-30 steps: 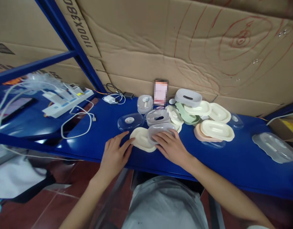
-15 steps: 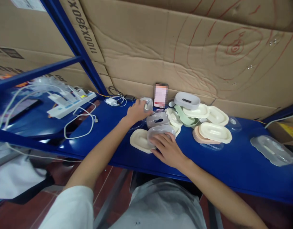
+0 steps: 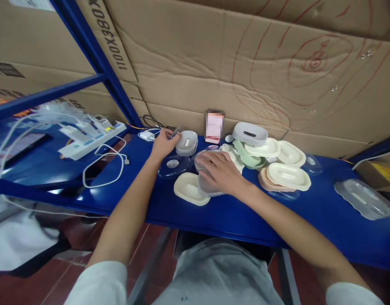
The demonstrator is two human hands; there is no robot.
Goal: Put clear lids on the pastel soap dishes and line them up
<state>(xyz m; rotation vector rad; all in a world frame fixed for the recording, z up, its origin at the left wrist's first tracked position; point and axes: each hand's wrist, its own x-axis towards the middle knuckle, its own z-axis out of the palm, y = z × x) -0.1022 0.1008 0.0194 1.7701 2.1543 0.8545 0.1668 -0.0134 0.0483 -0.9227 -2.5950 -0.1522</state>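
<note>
Black print on the cardboard (image 3: 214, 63) behind the blue tabletop (image 3: 246, 212) reads "1100X380". The left hand (image 3: 163, 143), fingers closed, holds a small grey oval lid (image 3: 186, 142) with a slot, lifted just left of the blurred card (image 3: 214, 126). In front of that card, the right hand (image 3: 221, 171) lies flat, fingers spread, on a translucent grey soap box (image 3: 205, 186), beside a cream tray (image 3: 190, 189).

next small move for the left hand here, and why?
Probably draw the left hand back toward the body, bringing the small grey lid it grips at the rim. The right hand lies flat on a grey tray beside a cream tray, so the trays sit nearer the body than the lid, with a clear lid lying in between.
</note>
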